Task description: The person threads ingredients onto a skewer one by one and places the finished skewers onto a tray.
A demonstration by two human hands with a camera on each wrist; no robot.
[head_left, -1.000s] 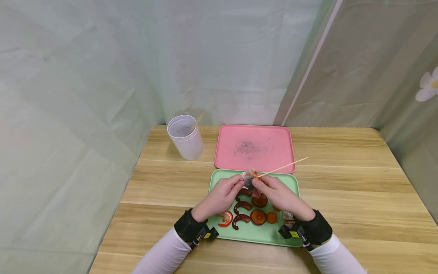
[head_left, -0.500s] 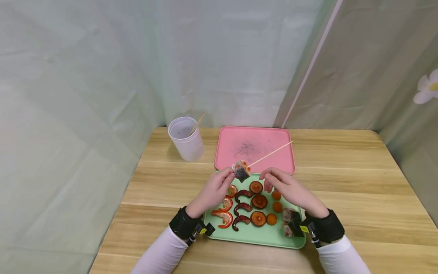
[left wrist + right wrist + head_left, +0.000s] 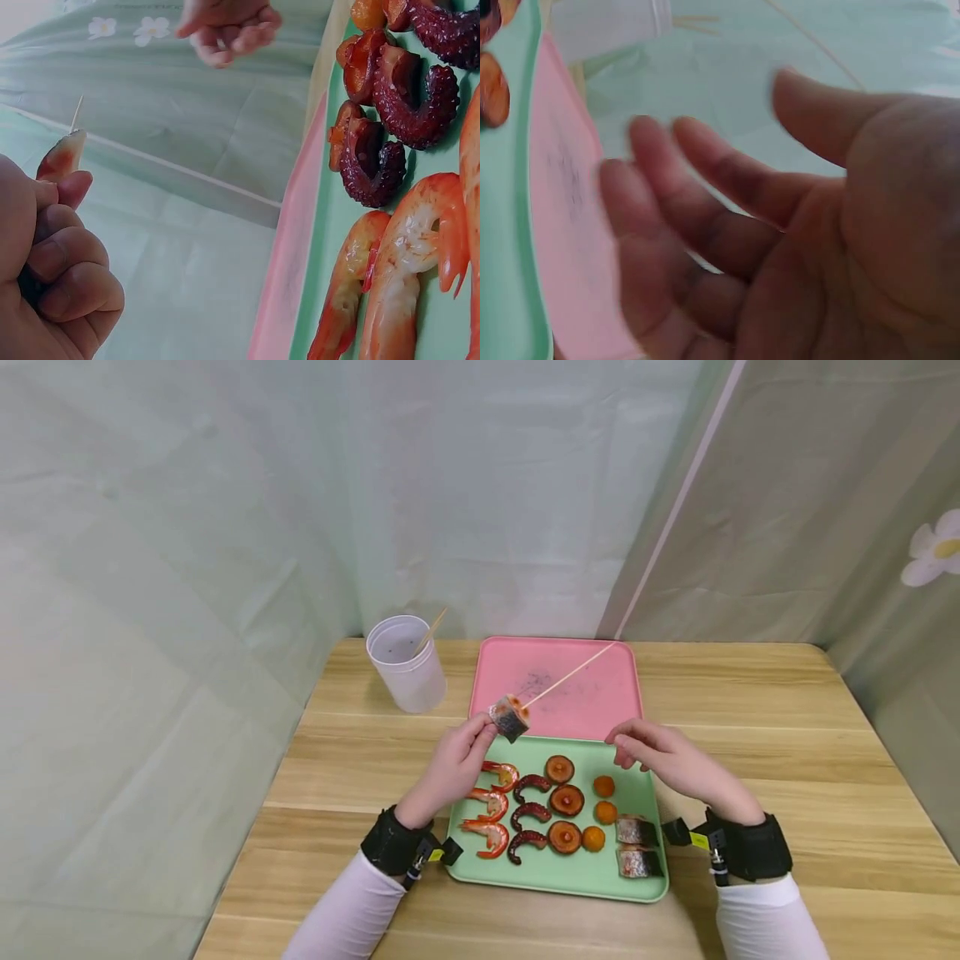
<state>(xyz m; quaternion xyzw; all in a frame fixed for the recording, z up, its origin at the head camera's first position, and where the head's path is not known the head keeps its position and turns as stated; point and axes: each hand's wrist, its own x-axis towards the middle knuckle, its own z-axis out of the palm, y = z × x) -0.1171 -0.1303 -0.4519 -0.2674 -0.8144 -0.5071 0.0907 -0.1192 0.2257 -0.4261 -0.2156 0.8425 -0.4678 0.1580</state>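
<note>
In the middle of the head view, we see the left hand (image 3: 453,762) gripping the grey-skinned, pale-fleshed chunk of fish (image 3: 511,718) between thumb and fingers, above the far left of the pale green rectangular tray (image 3: 547,877). From the chunk, we follow a thin, pale wooden skewer (image 3: 567,676) slanting to the upper right, across our view of the pink rectangular tray (image 3: 603,710) with grey specks. In the left wrist view we make out the curled fingers and the chunk at the left edge.

Right of centre, the right hand (image 3: 671,760) is raised near the green tray's far right corner, its fingers loosely bent and holding nothing, well apart from the chunk.

On the green tray, from left to right, we count three orange-red shrimp (image 3: 487,839), three dark red curled tentacles (image 3: 527,842), three brown round mushroom caps (image 3: 564,837), three small orange balls (image 3: 594,839) and two more grey-skinned fish chunks (image 3: 637,862) at the lower right. Left of the pink tray, a white plastic cup (image 3: 416,681) holding wooden sticks (image 3: 431,631) stands on the wood-grain surface (image 3: 787,735).
</note>
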